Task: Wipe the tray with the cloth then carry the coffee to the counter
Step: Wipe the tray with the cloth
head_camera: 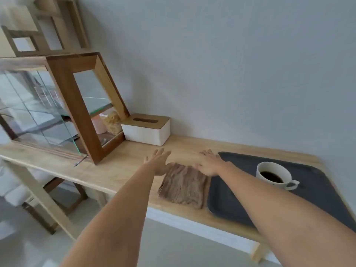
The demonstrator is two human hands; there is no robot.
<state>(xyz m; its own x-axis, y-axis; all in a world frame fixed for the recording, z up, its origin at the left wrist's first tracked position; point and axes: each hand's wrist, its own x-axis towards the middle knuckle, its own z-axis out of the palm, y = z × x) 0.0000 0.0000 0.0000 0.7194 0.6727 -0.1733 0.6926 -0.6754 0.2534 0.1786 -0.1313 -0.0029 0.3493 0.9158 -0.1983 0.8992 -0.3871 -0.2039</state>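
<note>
White tissue box (146,132) beside glass cabinet (63,110)

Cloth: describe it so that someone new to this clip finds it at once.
On the wooden table along the wall, find the dark tray holding the coffee cup. The cloth lies just left of it, below both hands: folded, brown, ribbed, the only soft thing there.

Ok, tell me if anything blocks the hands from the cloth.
Nothing visible does. The left hand and right hand are both open at the far edge of the cloth, which lies bare on the table beside the tray.
</note>
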